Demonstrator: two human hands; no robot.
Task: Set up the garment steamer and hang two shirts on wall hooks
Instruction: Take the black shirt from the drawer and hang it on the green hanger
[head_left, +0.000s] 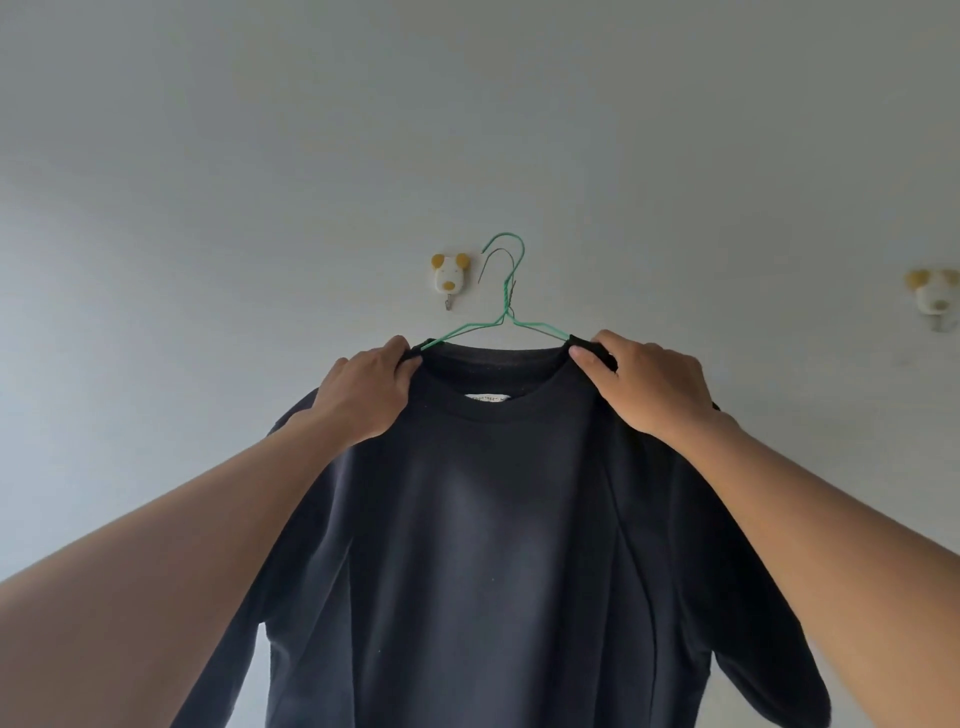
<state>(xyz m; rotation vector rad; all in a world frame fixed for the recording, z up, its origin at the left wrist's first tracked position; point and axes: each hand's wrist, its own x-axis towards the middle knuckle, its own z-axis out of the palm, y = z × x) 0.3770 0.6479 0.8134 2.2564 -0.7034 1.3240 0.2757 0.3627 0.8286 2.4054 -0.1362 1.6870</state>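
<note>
Nearest to us, our two bare forearms reach up and forward from the bottom corners. Between them hangs the dark navy shirt (498, 545), its front facing us, sleeves drooping on both sides and a white label showing inside the back of the neck. Our left hand (363, 395) is closed around the shirt's left shoulder just beside the collar, fingers wrapped over the fabric; our right hand (644, 384) pinches the right shoulder the same way, thumb on the collar's edge. The shirt sits on a green wire hanger (506, 312) whose arms vanish into the neck opening and whose hook rises above the collar, held in the air. Beyond it, on the pale wall (208, 156), a small white dog-shaped hook (450, 275) with yellow ears sits just left of the hanger's hook; the hanger does not appear caught on it. A second dog-shaped hook (937, 301), blurred, is far to the right.
</note>
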